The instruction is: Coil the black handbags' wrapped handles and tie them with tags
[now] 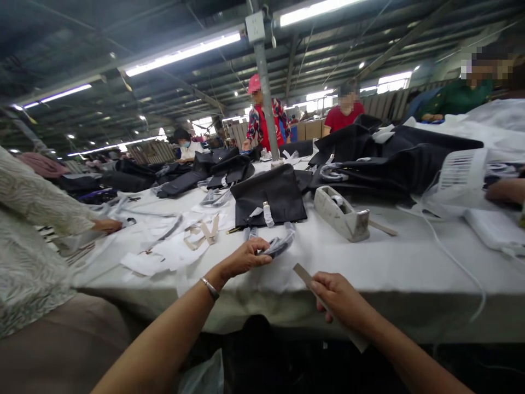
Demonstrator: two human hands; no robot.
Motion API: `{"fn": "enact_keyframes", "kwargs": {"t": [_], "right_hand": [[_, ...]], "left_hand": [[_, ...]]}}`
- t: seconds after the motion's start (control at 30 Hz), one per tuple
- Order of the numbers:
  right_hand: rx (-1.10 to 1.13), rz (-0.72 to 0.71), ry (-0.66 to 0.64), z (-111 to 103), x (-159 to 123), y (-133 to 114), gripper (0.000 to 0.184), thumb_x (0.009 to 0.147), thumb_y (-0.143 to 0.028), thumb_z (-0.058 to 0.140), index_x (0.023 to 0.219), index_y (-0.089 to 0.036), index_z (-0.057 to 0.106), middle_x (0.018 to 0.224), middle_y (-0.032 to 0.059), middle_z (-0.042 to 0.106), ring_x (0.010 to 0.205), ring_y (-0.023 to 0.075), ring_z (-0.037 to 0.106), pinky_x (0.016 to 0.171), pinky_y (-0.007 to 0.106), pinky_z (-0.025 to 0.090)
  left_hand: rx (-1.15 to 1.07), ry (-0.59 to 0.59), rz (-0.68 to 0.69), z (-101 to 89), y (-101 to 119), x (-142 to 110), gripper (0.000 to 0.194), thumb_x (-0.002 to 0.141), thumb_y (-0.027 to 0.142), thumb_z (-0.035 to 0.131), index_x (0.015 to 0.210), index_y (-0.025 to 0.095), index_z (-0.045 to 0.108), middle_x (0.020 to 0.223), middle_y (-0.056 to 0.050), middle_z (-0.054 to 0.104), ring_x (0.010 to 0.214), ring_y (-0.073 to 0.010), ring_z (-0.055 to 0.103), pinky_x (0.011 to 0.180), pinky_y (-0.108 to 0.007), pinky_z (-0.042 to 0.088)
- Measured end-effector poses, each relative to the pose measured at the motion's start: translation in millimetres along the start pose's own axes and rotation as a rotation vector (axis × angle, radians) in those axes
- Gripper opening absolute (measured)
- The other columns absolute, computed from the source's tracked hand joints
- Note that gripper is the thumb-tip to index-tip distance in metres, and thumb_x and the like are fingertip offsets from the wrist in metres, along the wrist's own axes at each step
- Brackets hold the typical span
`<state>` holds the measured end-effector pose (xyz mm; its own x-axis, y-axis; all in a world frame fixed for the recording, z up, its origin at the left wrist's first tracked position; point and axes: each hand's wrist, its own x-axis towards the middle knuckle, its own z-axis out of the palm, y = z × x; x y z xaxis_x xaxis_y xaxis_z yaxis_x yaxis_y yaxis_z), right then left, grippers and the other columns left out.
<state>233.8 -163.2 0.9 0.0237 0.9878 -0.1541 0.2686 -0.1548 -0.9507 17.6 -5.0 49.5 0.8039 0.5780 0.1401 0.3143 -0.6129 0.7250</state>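
My left hand (pixel 245 258) is closed on a small bundle of grey and white straps (pixel 279 244) lying on the white table (pixel 369 262). A metal bracelet sits on that wrist. My right hand (pixel 338 298) grips a long flat beige strip (pixel 304 276) that sticks up and to the left from my fist, with its other end running back under my forearm. Just beyond the straps lies a dark folded fabric piece (pixel 268 195) with a white tag.
A tape dispenser (pixel 341 213) stands right of the dark piece. Piles of black garments (pixel 385 158) cover the back. A white fan (pixel 461 178) and cable are at right. White paper pieces (pixel 172 249) lie left. Another person's sleeve (pixel 36 202) is at left; several workers stand behind.
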Motion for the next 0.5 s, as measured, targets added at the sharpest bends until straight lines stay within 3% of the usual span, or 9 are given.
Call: {"fn": "enact_keyframes", "kwargs": {"t": [0.13,0.2,0.27,0.37,0.5], "right_hand": [[-0.002,0.069,-0.057,25,28,-22,0.019,0.084,-0.027,0.047,0.07,-0.017,0.051,0.047,-0.0035,0.055,0.029,0.0083,0.046,0.031,0.017,0.031],[0.055,0.085,-0.059,33,42,-33,0.014,0.083,-0.022,0.046,0.081,-0.015,0.058,0.047,-0.0028,0.055,0.03,0.0104,0.048,0.032,0.018,0.035],[0.129,0.09,-0.058,38,50,-40,0.023,0.083,-0.018,0.047,0.099,-0.014,0.062,0.047,-0.0029,0.055,0.033,0.0121,0.05,0.034,0.02,0.039],[0.24,0.124,-0.046,42,52,-42,0.033,0.083,-0.018,0.051,0.114,-0.019,0.063,0.047,-0.0036,0.055,0.037,0.0121,0.05,0.037,0.02,0.042],[0.352,0.14,-0.06,44,54,-40,0.029,0.086,-0.025,0.055,0.113,-0.022,0.065,0.049,-0.0034,0.055,0.035,0.0102,0.049,0.037,0.018,0.04]], "left_hand": [[-0.117,-0.023,-0.049,-3.1,5,0,0.045,0.073,0.057,0.067,0.083,0.014,0.069,0.091,-0.005,0.059,0.092,-0.0215,0.051,0.087,-0.03,0.037],[-0.081,-0.005,-0.07,1.9,3,0,0.045,0.07,0.057,0.07,0.085,0.014,0.07,0.091,-0.006,0.061,0.093,-0.0227,0.05,0.087,-0.031,0.036],[-0.043,0.005,-0.066,4.7,1,-1,0.045,0.07,0.057,0.07,0.086,0.015,0.071,0.09,-0.006,0.062,0.094,-0.0237,0.049,0.088,-0.032,0.036],[-0.074,-0.018,-0.043,-0.1,-3,-3,0.04,0.074,0.054,0.067,0.09,0.017,0.071,0.096,-0.006,0.064,0.099,-0.0251,0.051,0.091,-0.033,0.036],[-0.161,-0.063,-0.055,-12.0,-11,-1,0.033,0.079,0.048,0.064,0.095,0.02,0.071,0.108,-0.006,0.064,0.107,-0.027,0.052,0.096,-0.035,0.035]]}}
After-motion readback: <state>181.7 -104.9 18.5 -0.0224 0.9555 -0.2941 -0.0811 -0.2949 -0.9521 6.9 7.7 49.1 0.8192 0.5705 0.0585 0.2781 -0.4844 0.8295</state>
